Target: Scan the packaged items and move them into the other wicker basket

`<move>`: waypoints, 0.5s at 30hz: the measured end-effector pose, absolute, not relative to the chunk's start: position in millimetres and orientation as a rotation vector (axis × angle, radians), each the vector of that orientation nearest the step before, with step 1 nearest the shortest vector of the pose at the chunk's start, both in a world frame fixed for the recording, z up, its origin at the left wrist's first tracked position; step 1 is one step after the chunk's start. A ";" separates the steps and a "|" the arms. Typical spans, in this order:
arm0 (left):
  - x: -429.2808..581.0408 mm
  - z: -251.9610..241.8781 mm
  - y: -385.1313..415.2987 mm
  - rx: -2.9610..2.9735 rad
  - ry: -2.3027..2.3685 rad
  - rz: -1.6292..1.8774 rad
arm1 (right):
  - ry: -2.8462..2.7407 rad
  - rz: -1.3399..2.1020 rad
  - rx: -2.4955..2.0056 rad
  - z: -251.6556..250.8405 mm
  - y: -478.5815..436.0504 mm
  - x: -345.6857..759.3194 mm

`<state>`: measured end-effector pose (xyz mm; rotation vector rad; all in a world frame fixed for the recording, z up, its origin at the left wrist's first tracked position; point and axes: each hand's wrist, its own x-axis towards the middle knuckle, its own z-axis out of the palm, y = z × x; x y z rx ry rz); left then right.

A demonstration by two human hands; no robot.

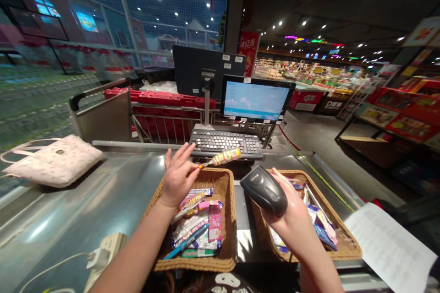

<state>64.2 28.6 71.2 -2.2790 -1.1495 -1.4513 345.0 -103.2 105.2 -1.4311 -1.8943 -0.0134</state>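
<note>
My left hand (pixel 179 176) pinches the thin end of a small wrapped candy stick (pixel 225 157), its other fingers spread upward. The colourful, clear-wrapped part points right, over the front edge of the keyboard (pixel 227 142). In my right hand (pixel 292 206) is a black barcode scanner (pixel 264 190), its head tilted up and to the left. Below my left hand stands a wicker basket (pixel 228 219) of small packaged goods, among them a blue pen-like item (pixel 187 241) and a pink card pack (pixel 215 223). A second wicker basket (pixel 350 247) with packaged items lies beneath my right hand.
Behind the keyboard a lit monitor (pixel 256 100) faces me, beside a dark screen's back (pixel 195 68). A pale handbag (pixel 55 160) rests on the metal counter (pixel 68 210) at left. A power strip (pixel 106 256) sits nearer me. At right is a paper sheet (pixel 388 242).
</note>
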 end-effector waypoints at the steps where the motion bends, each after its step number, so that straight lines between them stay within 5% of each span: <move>1: 61.7 70.2 27.9 -2.286 -1.154 -1.452 | -1.895 -0.012 -1.430 104.3 -103.1 342.7; 15: 19.1 42.4 19.2 -2.365 -1.264 -1.342 | -1.899 0.049 -1.443 96.6 -96.6 309.7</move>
